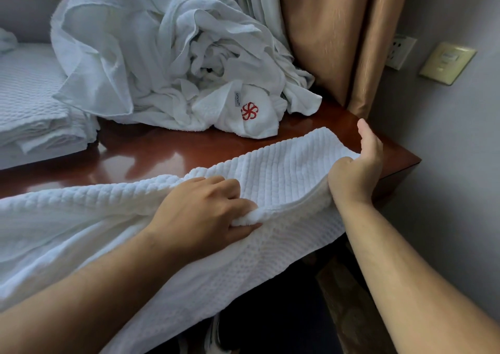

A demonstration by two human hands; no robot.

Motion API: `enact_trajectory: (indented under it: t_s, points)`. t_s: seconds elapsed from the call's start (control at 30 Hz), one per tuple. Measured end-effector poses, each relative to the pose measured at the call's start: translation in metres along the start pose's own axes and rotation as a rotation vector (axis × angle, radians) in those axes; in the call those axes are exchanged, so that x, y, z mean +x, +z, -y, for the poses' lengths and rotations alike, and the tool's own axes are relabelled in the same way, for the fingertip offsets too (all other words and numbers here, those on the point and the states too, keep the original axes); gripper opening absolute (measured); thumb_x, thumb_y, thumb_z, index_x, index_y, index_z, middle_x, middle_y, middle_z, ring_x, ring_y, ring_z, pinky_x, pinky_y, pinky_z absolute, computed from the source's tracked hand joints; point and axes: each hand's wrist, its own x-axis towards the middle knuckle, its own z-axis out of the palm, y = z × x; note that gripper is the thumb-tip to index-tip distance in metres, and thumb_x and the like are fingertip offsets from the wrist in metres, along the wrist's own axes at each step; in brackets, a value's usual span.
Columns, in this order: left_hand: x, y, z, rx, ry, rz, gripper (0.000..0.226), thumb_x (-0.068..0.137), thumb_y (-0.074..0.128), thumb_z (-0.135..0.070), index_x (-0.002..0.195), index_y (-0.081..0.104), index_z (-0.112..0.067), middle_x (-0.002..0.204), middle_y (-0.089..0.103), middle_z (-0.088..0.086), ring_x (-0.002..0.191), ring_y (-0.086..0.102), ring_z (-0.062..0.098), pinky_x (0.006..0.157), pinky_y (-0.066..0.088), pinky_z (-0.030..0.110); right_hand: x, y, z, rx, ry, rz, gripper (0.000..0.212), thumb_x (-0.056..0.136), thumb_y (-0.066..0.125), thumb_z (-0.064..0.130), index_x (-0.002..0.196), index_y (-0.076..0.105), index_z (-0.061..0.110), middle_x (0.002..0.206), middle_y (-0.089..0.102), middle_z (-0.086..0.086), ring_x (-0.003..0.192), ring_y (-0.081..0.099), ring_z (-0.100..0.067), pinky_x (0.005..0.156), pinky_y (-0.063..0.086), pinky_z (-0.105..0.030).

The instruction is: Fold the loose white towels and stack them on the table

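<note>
A white waffle-weave towel (276,161) lies spread across the front of the glossy red-brown table (167,148) and hangs over its near edge. My left hand (211,207) pinches a bunched fold of this towel near its middle. My right hand (357,167) grips the towel's right end, lifting it a little above the table's right corner, thumb pointing up. Behind them sits a heap of loose white towels (151,56), one with a red flower logo (249,111). A stack of folded white towels (35,110) rests at the table's left.
Tan curtains (338,34) hang behind the table's right corner. A grey wall (446,137) with a socket (400,52) and a switch plate (447,62) closes in the right side. The floor below the table edge is dark.
</note>
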Motion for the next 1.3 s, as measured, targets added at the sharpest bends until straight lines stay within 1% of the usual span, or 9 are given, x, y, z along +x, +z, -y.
enact_trajectory:
  t_s: [0.33,0.47,0.57,0.67,0.73,1.03,1.13,1.2,1.3]
  points:
    - [0.000,0.001,-0.001,-0.007,-0.010,-0.005,0.038,0.093,0.050,-0.054,0.089,0.080,-0.031,0.068,0.055,-0.004,0.058,0.055,0.018,0.048,0.045,0.033,-0.008,-0.012,0.014,-0.251,-0.292,-0.145,0.041,0.080,0.059,0.002,0.121,0.066,0.009,0.125,0.059,-0.008,0.121,0.052,-0.026,0.102,0.042,-0.042]
    - [0.001,0.002,-0.001,0.006,-0.014,0.013,0.036,0.092,0.051,-0.054,0.089,0.080,-0.032,0.067,0.054,-0.005,0.058,0.054,0.018,0.049,0.042,0.031,0.000,-0.005,0.058,-0.248,-0.215,0.422,0.029,0.092,0.053,0.024,0.115,0.071,0.021,0.102,0.067,0.014,0.097,0.061,-0.005,0.080,0.049,-0.019]
    - [0.001,0.001,-0.002,0.018,-0.027,0.035,0.034,0.091,0.053,-0.053,0.091,0.080,-0.032,0.068,0.055,-0.005,0.059,0.053,0.018,0.050,0.039,0.029,-0.014,0.021,0.063,-0.689,-0.116,0.941,0.044,0.101,0.044,0.046,0.140,0.054,0.028,0.147,0.053,0.000,0.131,0.049,-0.022,0.109,0.040,-0.039]
    - [-0.003,-0.001,-0.001,0.036,-0.074,0.052,0.024,0.087,0.064,-0.046,0.097,0.079,-0.030,0.073,0.058,-0.005,0.063,0.056,0.019,0.054,0.044,0.032,-0.034,0.040,0.044,-0.877,-0.167,1.037,0.070,0.101,0.022,0.066,0.162,0.007,0.034,0.171,-0.005,-0.001,0.156,-0.007,-0.030,0.125,-0.001,-0.051]
    - [-0.008,-0.005,0.002,0.093,-0.129,0.085,0.026,0.081,0.069,-0.040,0.103,0.077,-0.027,0.080,0.061,-0.005,0.071,0.059,0.021,0.060,0.046,0.034,-0.034,0.044,0.036,-0.872,-0.191,0.991,0.071,0.099,0.015,0.067,0.161,0.000,0.035,0.170,-0.012,0.000,0.155,-0.013,-0.029,0.123,-0.006,-0.051]
    - [-0.075,-0.058,0.036,0.300,-0.456,0.083,0.055,0.076,0.081,-0.033,0.128,0.063,-0.028,0.122,0.061,-0.001,0.112,0.056,0.028,0.094,0.041,0.046,-0.043,0.044,0.057,-0.797,-0.296,0.912,0.054,0.106,0.031,0.045,0.154,0.038,0.022,0.164,0.028,-0.004,0.152,0.020,-0.026,0.123,0.019,-0.046]
    - [-0.096,-0.076,0.043,0.314,-0.704,0.095,0.067,0.076,0.078,-0.042,0.137,0.053,-0.028,0.129,0.058,0.005,0.116,0.053,0.031,0.099,0.037,0.047,-0.081,0.053,0.099,-0.584,-0.358,0.989,0.028,0.103,0.039,0.036,0.103,0.065,0.026,0.119,0.059,0.000,0.123,0.050,-0.025,0.104,0.040,-0.042]
    - [-0.109,-0.087,0.048,0.345,-0.803,0.166,0.062,0.081,0.068,-0.056,0.135,0.053,-0.030,0.124,0.063,0.003,0.112,0.057,0.029,0.099,0.035,0.045,-0.117,0.062,0.126,-0.415,-0.386,1.121,0.030,0.102,0.039,0.049,0.076,0.050,0.039,0.098,0.051,0.007,0.111,0.052,-0.024,0.099,0.041,-0.041]
    - [-0.131,-0.100,0.051,0.355,-0.840,0.184,0.061,0.082,0.045,-0.074,0.123,0.061,-0.032,0.114,0.066,-0.001,0.106,0.059,0.025,0.097,0.036,0.043,-0.160,0.074,0.135,-0.428,-0.551,1.214,0.044,0.094,0.038,0.069,0.120,0.058,0.040,0.131,0.054,0.001,0.134,0.040,-0.026,0.114,0.028,-0.044]
